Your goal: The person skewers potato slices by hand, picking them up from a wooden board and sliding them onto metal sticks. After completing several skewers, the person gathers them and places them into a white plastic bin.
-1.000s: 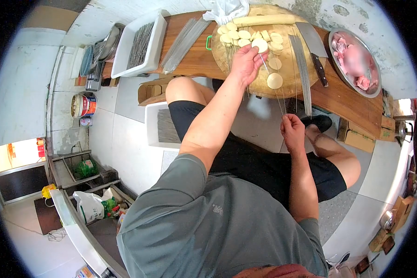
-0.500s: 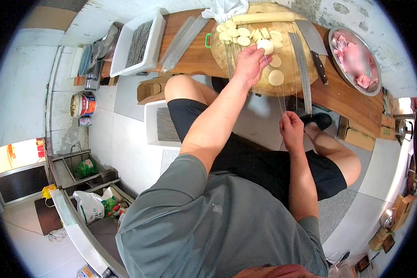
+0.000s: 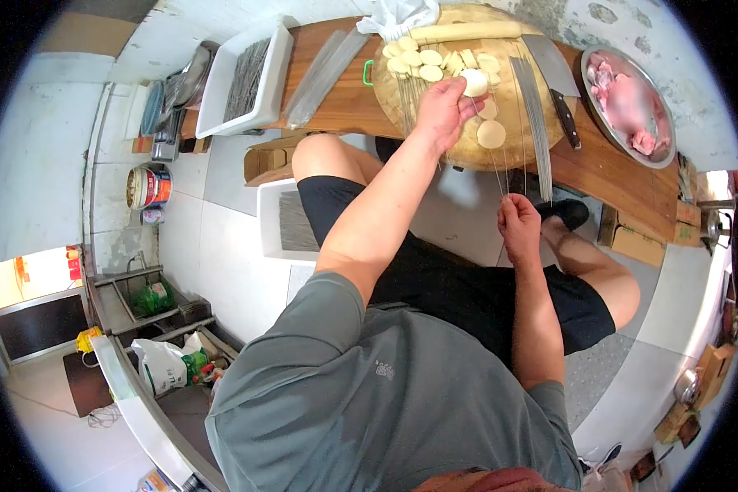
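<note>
My left hand pinches a pale round slice above the round wooden board. Below it, another round slice is on thin metal skewers that run down to my right hand. The fingers of my right hand are closed around the skewer ends, just past the board's near edge. More pale slices lie in a group on the board, some with skewers in them. A bundle of bare skewers rests at the board's right side.
A cleaver with a black handle and a metal bowl of raw meat are at the right. A pale roll lies at the board's back. At the left stand a white bin of skewers and a plastic-wrapped bundle.
My right hand has moved up slightly toward the board. The skewered slice below my left hand has shifted a little upward, and the held slice slightly right.
</note>
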